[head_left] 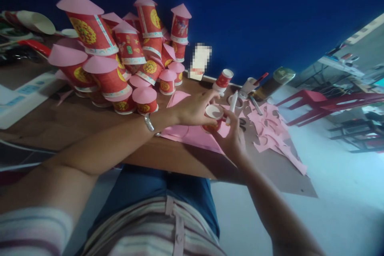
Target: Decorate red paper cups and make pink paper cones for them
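Blur softens the whole view, so fine detail on the prints is unreadable, and a pixelated patch (pixel 200 62) hides whatever stands against the blue wall (pixel 270 12). Tabletop (pixel 90 124) edge is partly covered by the forearms; the far left is cut off, with only part of a white keypad device (pixel 21 98) showing.

Left hand (pixel 195 108) reaches in from the left, wrist bent, fingers curled over the rim of a small red paper cup (pixel 213 117), gripping it from above. A metal bracelet (pixel 149 122) sits on that wrist. Right hand (pixel 232 138) comes up from below, closed round a white glue stick (pixel 232 106) whose tip points up beside the cup; its fingers also seem to brace the cup's underside, contact hard to make out.

Cup sits over pink paper sheets (pixel 192 134) at the table's near edge. Pink paper offcuts (pixel 270 128) lie just right. Behind-left, a stack of red cups with pink cone lids (pixel 120 60). Scissors (pixel 243 122) partly hidden behind the right hand.
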The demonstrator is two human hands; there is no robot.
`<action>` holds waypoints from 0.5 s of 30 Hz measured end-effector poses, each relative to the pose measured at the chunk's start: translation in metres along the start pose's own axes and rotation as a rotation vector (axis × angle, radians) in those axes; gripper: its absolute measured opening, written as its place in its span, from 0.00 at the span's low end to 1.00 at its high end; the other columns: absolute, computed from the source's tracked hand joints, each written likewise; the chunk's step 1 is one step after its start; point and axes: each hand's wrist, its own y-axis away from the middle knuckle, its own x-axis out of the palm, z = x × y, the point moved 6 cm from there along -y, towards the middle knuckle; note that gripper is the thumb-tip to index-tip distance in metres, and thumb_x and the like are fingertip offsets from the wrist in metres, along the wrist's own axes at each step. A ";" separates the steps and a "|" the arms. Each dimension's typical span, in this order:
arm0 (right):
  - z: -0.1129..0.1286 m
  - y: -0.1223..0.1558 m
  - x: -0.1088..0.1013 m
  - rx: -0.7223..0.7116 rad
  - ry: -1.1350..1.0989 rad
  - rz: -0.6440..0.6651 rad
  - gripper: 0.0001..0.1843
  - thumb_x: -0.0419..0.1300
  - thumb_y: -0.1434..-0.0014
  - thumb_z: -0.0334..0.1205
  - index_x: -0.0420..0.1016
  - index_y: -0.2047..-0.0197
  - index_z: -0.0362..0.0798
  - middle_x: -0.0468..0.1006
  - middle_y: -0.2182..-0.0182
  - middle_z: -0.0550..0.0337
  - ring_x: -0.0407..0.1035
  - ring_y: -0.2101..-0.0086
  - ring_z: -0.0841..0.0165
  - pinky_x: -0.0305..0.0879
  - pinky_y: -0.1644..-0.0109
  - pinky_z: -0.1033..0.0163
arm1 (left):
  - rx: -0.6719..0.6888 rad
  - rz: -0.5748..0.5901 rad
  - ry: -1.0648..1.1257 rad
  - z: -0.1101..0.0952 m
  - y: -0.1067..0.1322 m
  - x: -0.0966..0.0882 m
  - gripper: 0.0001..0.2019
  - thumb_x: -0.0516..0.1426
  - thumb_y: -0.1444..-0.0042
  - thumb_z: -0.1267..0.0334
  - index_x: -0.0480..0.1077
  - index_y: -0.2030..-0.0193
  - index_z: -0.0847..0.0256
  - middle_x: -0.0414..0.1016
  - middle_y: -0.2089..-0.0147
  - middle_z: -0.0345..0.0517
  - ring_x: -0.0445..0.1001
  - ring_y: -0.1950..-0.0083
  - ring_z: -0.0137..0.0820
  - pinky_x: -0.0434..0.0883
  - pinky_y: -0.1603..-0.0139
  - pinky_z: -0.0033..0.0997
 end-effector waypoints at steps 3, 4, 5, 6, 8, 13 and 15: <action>-0.009 -0.003 0.008 0.030 -0.036 -0.006 0.33 0.68 0.40 0.49 0.61 0.36 0.55 0.77 0.46 0.49 0.78 0.56 0.57 0.80 0.53 0.48 | 0.018 -0.023 0.117 0.008 0.000 0.006 0.36 0.71 0.53 0.51 0.63 0.39 0.56 0.75 0.45 0.51 0.76 0.48 0.41 0.73 0.48 0.42; -0.014 -0.004 0.008 0.037 -0.054 -0.028 0.33 0.68 0.40 0.48 0.61 0.36 0.55 0.75 0.45 0.49 0.77 0.54 0.57 0.80 0.53 0.48 | 0.037 -0.050 0.157 0.012 0.000 0.007 0.38 0.71 0.53 0.51 0.62 0.38 0.55 0.74 0.42 0.52 0.76 0.46 0.41 0.73 0.46 0.43; -0.019 -0.007 0.007 0.042 -0.073 -0.058 0.33 0.68 0.41 0.48 0.61 0.36 0.55 0.74 0.44 0.49 0.76 0.52 0.57 0.79 0.52 0.48 | 0.047 -0.082 0.187 0.017 0.000 0.006 0.39 0.71 0.52 0.51 0.61 0.36 0.55 0.72 0.40 0.53 0.75 0.44 0.41 0.73 0.44 0.44; -0.027 -0.011 0.004 0.048 -0.092 -0.093 0.34 0.69 0.41 0.47 0.60 0.36 0.55 0.72 0.44 0.49 0.74 0.50 0.57 0.79 0.51 0.48 | 0.041 -0.111 0.209 0.024 -0.001 0.005 0.38 0.70 0.50 0.51 0.60 0.36 0.55 0.71 0.37 0.55 0.74 0.42 0.41 0.73 0.43 0.44; -0.047 -0.021 -0.004 0.078 -0.125 -0.184 0.35 0.69 0.44 0.45 0.60 0.37 0.54 0.69 0.42 0.49 0.71 0.46 0.56 0.79 0.50 0.48 | -0.013 -0.168 0.212 0.040 -0.002 0.004 0.32 0.67 0.45 0.53 0.62 0.37 0.56 0.71 0.38 0.54 0.75 0.44 0.39 0.73 0.43 0.43; -0.106 -0.047 -0.021 0.194 -0.142 -0.339 0.38 0.70 0.50 0.42 0.61 0.39 0.54 0.67 0.43 0.51 0.71 0.48 0.58 0.77 0.46 0.46 | -0.171 -0.177 0.020 0.073 -0.001 0.003 0.18 0.64 0.42 0.59 0.69 0.47 0.58 0.76 0.46 0.49 0.76 0.46 0.37 0.73 0.43 0.43; -0.118 -0.051 -0.021 0.217 -0.143 -0.331 0.37 0.69 0.50 0.41 0.61 0.39 0.53 0.69 0.45 0.51 0.72 0.50 0.59 0.77 0.47 0.47 | -0.204 -0.174 -0.029 0.080 0.000 0.003 0.16 0.64 0.42 0.61 0.70 0.49 0.58 0.76 0.47 0.48 0.76 0.47 0.37 0.74 0.44 0.42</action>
